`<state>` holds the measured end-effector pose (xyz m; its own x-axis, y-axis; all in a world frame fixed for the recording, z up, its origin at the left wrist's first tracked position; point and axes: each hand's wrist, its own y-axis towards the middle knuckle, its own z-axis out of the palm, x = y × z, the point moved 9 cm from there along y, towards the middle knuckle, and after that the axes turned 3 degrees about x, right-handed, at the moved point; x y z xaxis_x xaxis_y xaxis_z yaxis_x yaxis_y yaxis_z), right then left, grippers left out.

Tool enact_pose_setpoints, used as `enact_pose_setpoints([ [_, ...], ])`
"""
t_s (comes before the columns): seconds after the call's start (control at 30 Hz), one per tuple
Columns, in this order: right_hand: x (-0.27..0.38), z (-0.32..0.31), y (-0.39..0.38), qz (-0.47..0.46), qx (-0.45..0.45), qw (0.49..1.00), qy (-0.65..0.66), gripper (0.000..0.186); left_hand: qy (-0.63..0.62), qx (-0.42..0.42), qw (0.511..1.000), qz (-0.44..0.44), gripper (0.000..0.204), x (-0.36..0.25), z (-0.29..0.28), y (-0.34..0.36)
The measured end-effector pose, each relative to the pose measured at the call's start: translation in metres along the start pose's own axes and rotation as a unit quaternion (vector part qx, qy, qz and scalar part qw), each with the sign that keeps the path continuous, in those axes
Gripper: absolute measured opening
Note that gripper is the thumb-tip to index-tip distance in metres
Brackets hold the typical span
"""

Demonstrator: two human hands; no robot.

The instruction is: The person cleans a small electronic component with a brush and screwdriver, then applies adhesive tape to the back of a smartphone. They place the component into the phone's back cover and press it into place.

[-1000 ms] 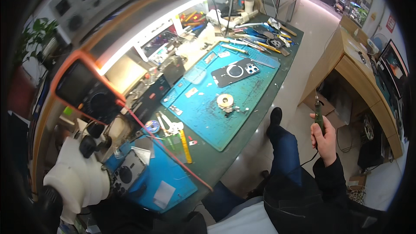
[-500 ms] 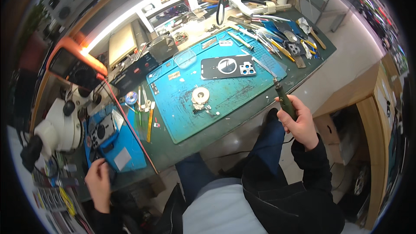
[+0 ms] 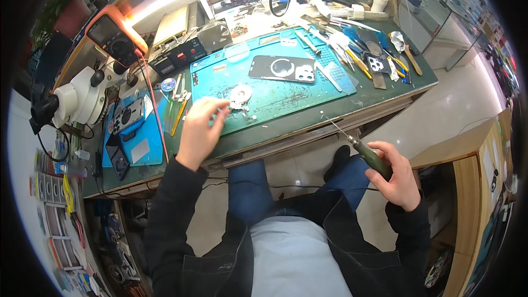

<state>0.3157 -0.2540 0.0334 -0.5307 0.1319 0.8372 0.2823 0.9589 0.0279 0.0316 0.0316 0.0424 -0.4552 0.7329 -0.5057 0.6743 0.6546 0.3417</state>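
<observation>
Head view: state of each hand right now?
Left hand: open, fingers spread, reaching over the blue mat toward the small round part.
Right hand: closed on the dark pen-shaped tool, thin tip pointing at the desk edge.

Your left hand (image 3: 199,132): over the near edge of the work mat (image 3: 275,91), fingertips just beside the small round part (image 3: 240,94) lying on it
Your right hand (image 3: 397,175): off the bench to your right, below its front edge, wrapped round a pen-shaped tool (image 3: 366,153) — tip angled up toward the mat
Phone back panel (image 3: 281,69): on the mat, behind the round part
Microscope (image 3: 74,99): far left of the bench
Multimeter (image 3: 113,34): behind the microscope — propped up at the rear
Hand tools (image 3: 360,49): scattered right of the mat
</observation>
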Motion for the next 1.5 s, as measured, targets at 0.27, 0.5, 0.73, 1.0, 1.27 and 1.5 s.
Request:
enact_pose_setpoints([
  [0.27, 0.032, 0.015, 0.083, -0.152, 0.036, 0.982, -0.107, 0.053, 0.063, 0.007, 0.995, 0.081, 0.043, -0.035, 0.012, -0.012],
  [0.5, 0.046, 0.035, 0.134, -0.184, 0.101, 0.962, -0.177, 0.055, 0.127, 0.048, 0.972, 0.191, 0.041, -0.031, 0.015, -0.004],
  [0.73, 0.06, 0.063, 0.151, -0.202, 0.156, 0.946, -0.201, 0.063, 0.118, 0.064, 0.976, 0.172, 0.041, -0.031, 0.022, -0.002],
  [1.0, 0.065, 0.077, 0.163, -0.192, 0.197, 0.935, -0.226, 0.064, 0.127, 0.068, 0.975, 0.168, 0.043, -0.025, 0.026, -0.002],
  [1.27, 0.062, 0.082, 0.162, -0.188, 0.188, 0.936, -0.23, 0.06, 0.117, 0.081, 0.976, 0.165, 0.041, -0.022, 0.027, -0.005],
  [1.5, 0.065, 0.081, 0.163, -0.197, 0.193, 0.932, -0.235, 0.061, 0.113, 0.07, 0.977, 0.168, 0.04, -0.022, 0.025, -0.005],
])
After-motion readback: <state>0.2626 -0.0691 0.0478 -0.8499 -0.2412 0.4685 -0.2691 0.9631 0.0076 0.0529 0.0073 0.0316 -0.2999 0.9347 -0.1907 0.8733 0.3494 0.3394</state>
